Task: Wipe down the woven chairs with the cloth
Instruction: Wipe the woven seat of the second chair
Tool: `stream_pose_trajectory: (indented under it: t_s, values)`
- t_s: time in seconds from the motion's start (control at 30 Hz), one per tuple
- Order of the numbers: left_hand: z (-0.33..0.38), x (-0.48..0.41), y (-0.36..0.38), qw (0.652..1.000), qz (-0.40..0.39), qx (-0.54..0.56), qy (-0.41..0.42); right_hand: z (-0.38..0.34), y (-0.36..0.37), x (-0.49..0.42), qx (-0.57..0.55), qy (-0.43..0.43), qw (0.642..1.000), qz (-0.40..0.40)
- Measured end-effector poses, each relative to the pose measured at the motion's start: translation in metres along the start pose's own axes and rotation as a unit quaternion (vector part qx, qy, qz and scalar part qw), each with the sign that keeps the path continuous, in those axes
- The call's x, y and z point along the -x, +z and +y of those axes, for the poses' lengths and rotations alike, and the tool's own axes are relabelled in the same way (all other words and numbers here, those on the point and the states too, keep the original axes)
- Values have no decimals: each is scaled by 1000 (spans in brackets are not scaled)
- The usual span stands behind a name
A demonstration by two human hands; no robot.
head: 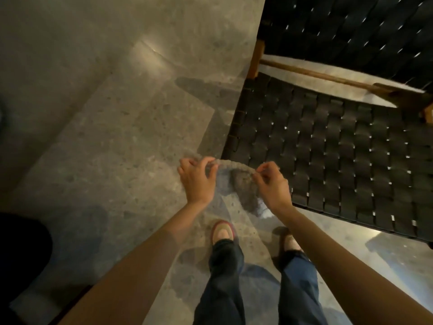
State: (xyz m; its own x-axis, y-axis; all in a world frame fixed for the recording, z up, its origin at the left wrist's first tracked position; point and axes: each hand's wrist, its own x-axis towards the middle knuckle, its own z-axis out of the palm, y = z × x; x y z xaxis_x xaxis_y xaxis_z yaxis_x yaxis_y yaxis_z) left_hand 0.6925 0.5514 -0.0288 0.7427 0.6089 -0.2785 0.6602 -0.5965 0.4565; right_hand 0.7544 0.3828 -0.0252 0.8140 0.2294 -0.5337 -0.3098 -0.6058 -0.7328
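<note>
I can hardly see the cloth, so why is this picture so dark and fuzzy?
Head view: the light is dim and yellowish, so the grey cloth nearly blends into the grey floor. Head view: the cloth looks smeared by blur between the left hand and right hand. Head view: shiny glare patches sit on the floor, and the wide lens seems to bend the edges of the chair.

Nubby cloth (243, 184); glossy speckled floor (117, 137)
</note>
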Motion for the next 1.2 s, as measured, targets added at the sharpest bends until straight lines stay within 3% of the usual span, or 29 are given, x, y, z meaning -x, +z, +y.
stream_pose_trajectory:
  t_s: [0.1,0.2,0.4,0.7,0.93,1.03,1.2]
  values:
    - [-10,-6,44,985,-85,147,-15,19,17,-23,-7,21,998,55]
    - [-14,-14,76,971,-142,190,31,37,25,-38,-4,38,994,100]
    - [-20,-37,95,977,-101,145,119,47,40,-42,-2,-3,992,127]
    - [-19,7,103,975,29,196,99,53,41,-27,-6,-52,994,99]
    - [-48,24,94,984,-29,128,123,56,29,-23,35,-109,990,78]
    - [-35,-2,86,986,-10,35,164,56,25,-32,36,-87,991,92]
    - [-7,-31,88,965,-86,-116,219,65,8,-40,64,-66,991,94]
